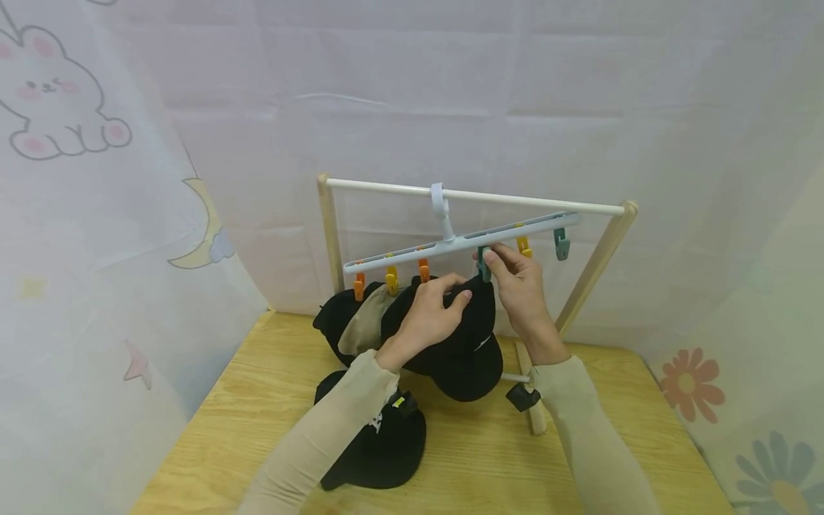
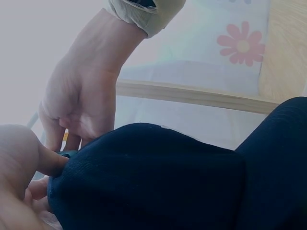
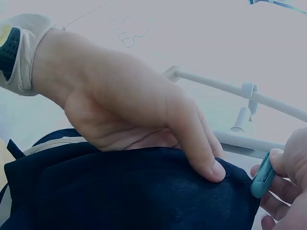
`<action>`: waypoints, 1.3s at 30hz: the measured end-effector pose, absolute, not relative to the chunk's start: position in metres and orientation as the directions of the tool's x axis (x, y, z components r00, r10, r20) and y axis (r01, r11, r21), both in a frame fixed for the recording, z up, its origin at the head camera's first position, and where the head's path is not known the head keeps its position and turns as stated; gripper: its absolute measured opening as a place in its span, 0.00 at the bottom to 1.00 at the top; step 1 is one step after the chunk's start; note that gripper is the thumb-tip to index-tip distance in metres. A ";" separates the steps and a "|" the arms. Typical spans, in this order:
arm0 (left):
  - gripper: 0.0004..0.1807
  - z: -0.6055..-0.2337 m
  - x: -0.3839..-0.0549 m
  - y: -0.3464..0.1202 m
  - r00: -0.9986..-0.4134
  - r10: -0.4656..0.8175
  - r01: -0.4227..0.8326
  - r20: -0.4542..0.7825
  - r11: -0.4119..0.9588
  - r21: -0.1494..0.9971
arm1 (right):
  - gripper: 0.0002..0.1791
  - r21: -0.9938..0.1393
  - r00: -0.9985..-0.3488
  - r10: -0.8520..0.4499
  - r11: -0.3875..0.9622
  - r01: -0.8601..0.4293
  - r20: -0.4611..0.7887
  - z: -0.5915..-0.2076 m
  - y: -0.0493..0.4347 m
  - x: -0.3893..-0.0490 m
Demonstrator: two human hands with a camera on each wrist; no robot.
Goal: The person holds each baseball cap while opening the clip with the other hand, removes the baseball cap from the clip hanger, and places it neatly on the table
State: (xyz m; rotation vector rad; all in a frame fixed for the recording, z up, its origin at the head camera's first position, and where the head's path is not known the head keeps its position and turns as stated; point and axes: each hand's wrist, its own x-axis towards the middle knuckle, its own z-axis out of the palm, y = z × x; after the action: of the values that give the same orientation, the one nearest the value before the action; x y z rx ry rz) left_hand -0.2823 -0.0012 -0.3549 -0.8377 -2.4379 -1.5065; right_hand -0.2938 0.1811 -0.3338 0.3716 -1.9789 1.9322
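Black cap meets green clip (left hand pinching cap, right hand pinching clip).

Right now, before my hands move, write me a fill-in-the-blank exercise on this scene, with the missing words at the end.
1. The right hand pinches a green ____ attached to the hanger.
2. The left hand holds the edge of a cap whose color is ____.
3. In the head view, a total of ____ clips can be counted.
4. The hanger tilts, its lower end toward the ____ side of the head view.

Missing words: clip; black; six; left.
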 end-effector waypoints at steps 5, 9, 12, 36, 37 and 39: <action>0.13 -0.358 -0.281 -0.002 -0.836 0.388 0.521 0.389 0.333 0.786 | 0.21 -0.910 -0.909 0.057 0.048 -0.412 0.414 -0.333 0.181 -0.293; 0.13 -0.360 -0.280 -0.002 -0.832 0.395 0.521 0.388 0.322 0.790 | 0.21 -0.914 -0.912 0.056 0.047 -0.403 0.406 -0.333 0.181 -0.294; 0.12 -0.361 -0.279 -0.003 -0.832 0.392 0.524 0.393 0.321 0.789 | 0.21 -0.914 -0.913 0.057 0.039 -0.403 0.404 -0.334 0.180 -0.294; 0.13 -0.368 -0.268 -0.012 -0.841 0.347 0.521 0.414 0.318 0.792 | 0.25 -0.913 -0.915 -0.040 0.061 -0.404 0.402 -0.335 0.187 -0.292; 0.13 -0.368 -0.267 -0.013 -0.844 0.338 0.518 0.416 0.315 0.795 | 0.25 -0.910 -0.912 -0.054 0.072 -0.409 0.406 -0.335 0.187 -0.292; 0.14 -0.370 -0.265 -0.014 -0.850 0.322 0.511 0.417 0.309 0.802 | 0.25 -0.902 -0.905 -0.079 0.085 -0.423 0.417 -0.335 0.187 -0.291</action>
State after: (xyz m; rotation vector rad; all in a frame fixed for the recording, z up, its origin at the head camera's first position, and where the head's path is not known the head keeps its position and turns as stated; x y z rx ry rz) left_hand -0.2654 -0.0142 -0.3698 -0.7709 -2.3918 -1.5692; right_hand -0.2913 0.1874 -0.3348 0.5031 -2.1038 1.8978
